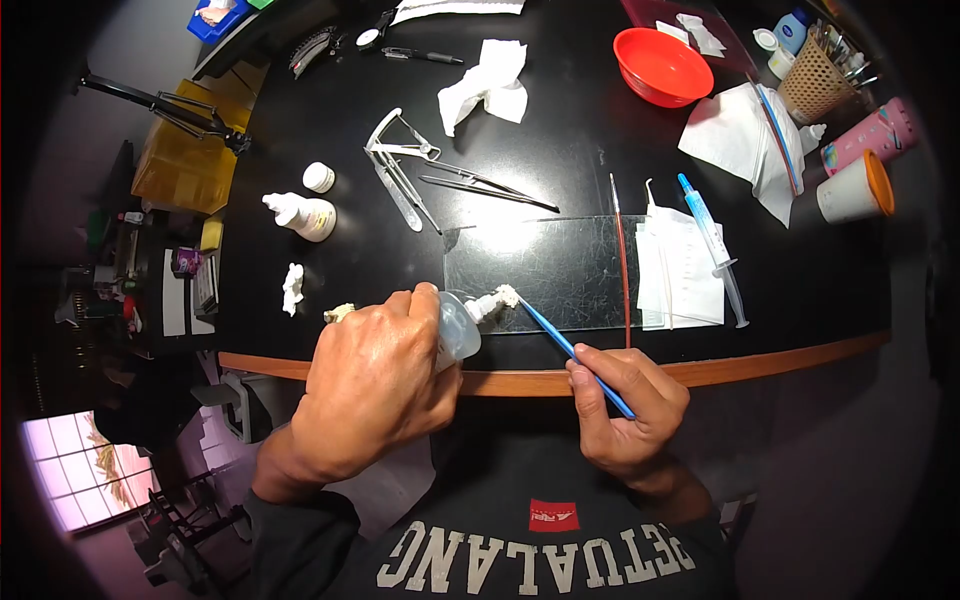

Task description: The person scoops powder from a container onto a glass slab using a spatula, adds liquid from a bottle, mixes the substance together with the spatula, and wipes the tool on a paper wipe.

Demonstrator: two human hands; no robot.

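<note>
My left hand [370, 375] is wrapped round a translucent plastic bottle [460, 325], tilted with its white nozzle [485, 306] pointing right. A small white crumbly lump [508, 295] sits right at the nozzle's end. In my right hand [630, 405] a thin blue stick-like tool [550, 332] is pinched like a pen, its tip at the lump. Below both tips lies a scratched glass plate [570, 255]. A yellowish-white piece [338, 313] shows partly from behind my left hand.
Metal calipers [392, 170] and tweezers [490, 188] lie beyond the plate. A red-handled brush [621, 260] rests across its right side, near a blue syringe [712, 235]. A white bottle [305, 217] stands left, a red bowl [662, 67] far right. The wooden table edge [520, 384] runs in front.
</note>
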